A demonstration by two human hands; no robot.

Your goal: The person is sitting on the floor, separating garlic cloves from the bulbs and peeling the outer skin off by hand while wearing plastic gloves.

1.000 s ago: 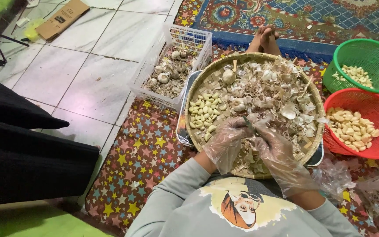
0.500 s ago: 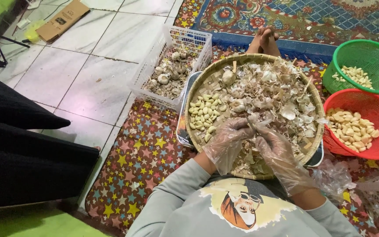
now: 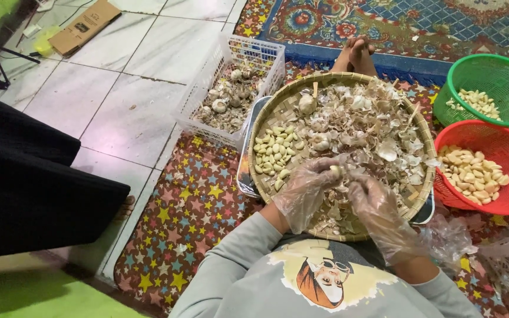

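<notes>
Gloved left hand [image 3: 304, 191] and right hand [image 3: 378, 209] pinch one clove [image 3: 337, 171] over tray [image 3: 266, 112]; peel with fingertips only.

Two gloved hands [image 3: 307, 191], two round plastic baskets [image 3: 505, 65], one white crate [image 3: 266, 56], one woven tray [image 3: 278, 112].

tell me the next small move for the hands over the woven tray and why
Probably strip the last skin off the garlic clove pinched between the left hand and right hand, then drop it on the peeled pile; both gloved hands meet on it above the woven tray.
</notes>
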